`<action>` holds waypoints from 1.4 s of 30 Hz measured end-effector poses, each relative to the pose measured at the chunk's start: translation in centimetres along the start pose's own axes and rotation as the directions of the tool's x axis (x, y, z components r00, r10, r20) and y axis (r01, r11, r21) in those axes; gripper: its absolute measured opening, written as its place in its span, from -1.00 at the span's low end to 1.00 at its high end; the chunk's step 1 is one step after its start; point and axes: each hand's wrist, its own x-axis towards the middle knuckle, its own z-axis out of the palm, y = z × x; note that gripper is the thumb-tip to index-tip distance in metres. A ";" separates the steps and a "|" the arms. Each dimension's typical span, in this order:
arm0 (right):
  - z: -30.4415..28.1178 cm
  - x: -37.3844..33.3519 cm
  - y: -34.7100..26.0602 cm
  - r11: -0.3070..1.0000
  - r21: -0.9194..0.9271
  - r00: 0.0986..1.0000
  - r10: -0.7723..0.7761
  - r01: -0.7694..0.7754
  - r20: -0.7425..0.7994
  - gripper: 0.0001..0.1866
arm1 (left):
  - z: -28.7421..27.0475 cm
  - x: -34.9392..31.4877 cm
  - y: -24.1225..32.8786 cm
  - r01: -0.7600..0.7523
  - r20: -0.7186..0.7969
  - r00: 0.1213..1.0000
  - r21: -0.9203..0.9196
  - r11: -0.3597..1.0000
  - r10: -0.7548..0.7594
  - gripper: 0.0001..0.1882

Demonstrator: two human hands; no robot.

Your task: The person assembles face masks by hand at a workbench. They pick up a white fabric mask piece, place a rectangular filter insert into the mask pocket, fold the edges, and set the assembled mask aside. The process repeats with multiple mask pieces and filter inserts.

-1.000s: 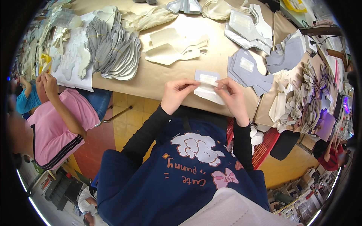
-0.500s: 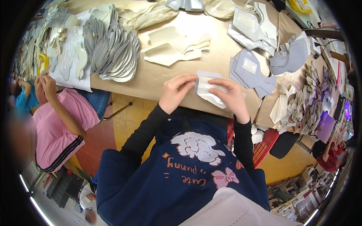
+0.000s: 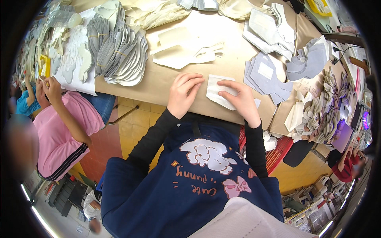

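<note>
White piece, approx. four-sided w/ straight L edge, is over the tabletop nr its front edge, plain face up. R side's partly hidden under right hand; can't tell if it's raised.

Right hand over a white piece, left hand nearby.

Brown tabletop, spread with cut pieces
Left, white paper and a banded grey bundle; middle, cream pieces; right, grey pieces.
</note>
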 end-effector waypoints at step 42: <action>-3.4 -4.2 2.6 0.987 -0.126 0.990 0.089 -0.102 -0.106 -0.81 | 1.3 -0.8 2.0 -0.054 0.100 0.995 0.358 0.932 0.019 -0.66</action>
